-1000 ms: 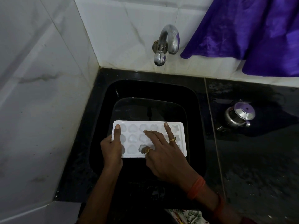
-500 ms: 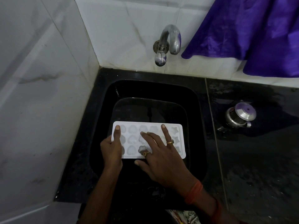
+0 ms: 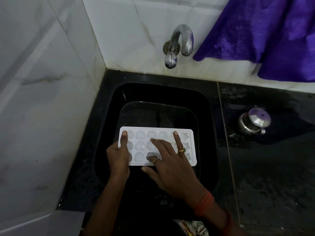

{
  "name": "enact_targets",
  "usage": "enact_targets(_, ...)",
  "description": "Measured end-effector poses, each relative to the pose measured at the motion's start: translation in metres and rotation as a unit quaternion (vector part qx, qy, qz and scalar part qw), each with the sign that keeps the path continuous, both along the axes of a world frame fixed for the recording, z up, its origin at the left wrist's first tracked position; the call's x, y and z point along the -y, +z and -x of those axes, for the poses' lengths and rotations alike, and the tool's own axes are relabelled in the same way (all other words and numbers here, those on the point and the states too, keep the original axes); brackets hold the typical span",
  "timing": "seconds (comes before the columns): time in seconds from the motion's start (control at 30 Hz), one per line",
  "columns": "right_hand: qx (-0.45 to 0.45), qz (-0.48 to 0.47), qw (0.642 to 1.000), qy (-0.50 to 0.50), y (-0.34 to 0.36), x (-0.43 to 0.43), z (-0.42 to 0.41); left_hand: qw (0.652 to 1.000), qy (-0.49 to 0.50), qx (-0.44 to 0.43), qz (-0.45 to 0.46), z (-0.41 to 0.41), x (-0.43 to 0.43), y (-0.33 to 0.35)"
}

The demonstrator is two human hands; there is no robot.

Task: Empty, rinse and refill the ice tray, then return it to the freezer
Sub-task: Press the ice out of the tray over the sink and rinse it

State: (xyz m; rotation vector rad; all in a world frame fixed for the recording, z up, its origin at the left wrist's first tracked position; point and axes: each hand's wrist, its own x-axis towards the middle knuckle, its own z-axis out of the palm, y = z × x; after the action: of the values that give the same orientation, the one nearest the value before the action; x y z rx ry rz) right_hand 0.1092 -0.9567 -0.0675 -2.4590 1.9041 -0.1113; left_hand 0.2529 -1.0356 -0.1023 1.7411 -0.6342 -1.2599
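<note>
Nearest, at the lower edge of view: two forearms reaching in over the sink [image 3: 210, 126], an orange wristband [image 3: 203, 204] on the right one.

Left hand [image 3: 119, 155]: gripping the left end of the ice tray [image 3: 153, 129], thumb laid along the top face, remaining fingers hidden under the rim. Right hand [image 3: 172, 169]: open, fingers spread and straight, tips resting on the cells, thumb just clear of the near rim, two gold rings.

Tray position: level, held across the sink basin, below and in front of the tap [image 3: 180, 41].

Step in hand, judged: emptying.
- Hold the left end firmly to stop the tray from tipping.
- Press one cell at a time with a fingertip, row by row.
- Flex gently; thin plastic, likely to crack if twisted hard.
- Work low over the basin to catch what drops.

Materials and shapes:
- Tray: white, thin, rounded corners, three rows of moulded cells in heart, flower and star outlines. Frosted look in most cells; full or empty, cannot tell.
- Sink: glossy black, rounded rectangle, stepped inner wall.
- Tabletop [image 3: 272, 184]: black polished stone, wet patches, small lidded steel pot [image 3: 254, 121] to the right.
- Tap: curved, dull chrome, no water running.
- Wall [image 3: 51, 82]: white veined tiles; purple satin cloth [image 3: 264, 31] hanging at upper right.
</note>
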Motion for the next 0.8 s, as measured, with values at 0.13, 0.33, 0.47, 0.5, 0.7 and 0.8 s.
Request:
enact_targets(0.13,0.002,-0.015,1.000,-0.012,0.0000,0.0017,-0.0022,1.000,0.000,-0.003,-0.001,0.0012,0.0006,0.0004)
enact_targets(0.33,0.007,-0.021,1.000,-0.020,0.0010,0.0027,-0.0007,1.000,0.001,-0.005,-0.008,0.0020,-0.0002,0.0005)
enact_targets(0.47,0.008,-0.011,1.000,-0.025,0.0050,0.0034,-0.0004,1.000,-0.004,-0.005,-0.013,0.0028,-0.0005,0.0003)
enact_targets(0.5,0.005,-0.014,1.000,-0.027,0.0050,0.0037,-0.0001,1.000,-0.005,-0.006,-0.013,0.0030,-0.0004,0.0002)
enact_targets(0.7,0.011,-0.027,0.999,-0.043,0.0056,0.0049,0.0027,1.000,-0.005,0.001,-0.017,0.0026,-0.0003,0.0001)
enact_targets(0.8,0.011,-0.026,0.999,-0.042,0.0071,0.0046,0.0043,1.000,-0.004,-0.005,-0.012,0.0024,-0.0010,0.0011)
